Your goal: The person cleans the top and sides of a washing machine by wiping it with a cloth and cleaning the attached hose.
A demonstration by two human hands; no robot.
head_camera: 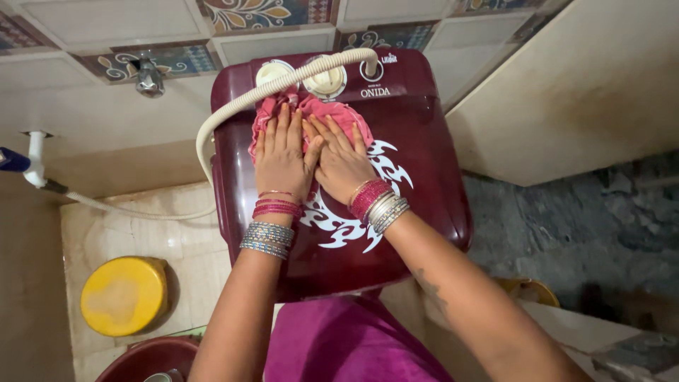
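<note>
Both hands [311,159] press pink cloth [311,113]

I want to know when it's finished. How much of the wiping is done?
Cannot tell what is already wiped. In hand: left hand and right hand both press a pink cloth on the lid, near the dials. Left: seemingly the lid's front, with its white pattern.

A crumpled pink cloth [332,113] lay bunched flat on the glossy maroon plastic washing-machine lid [417,163], just below the cream control dials, partly covered from above.
</note>
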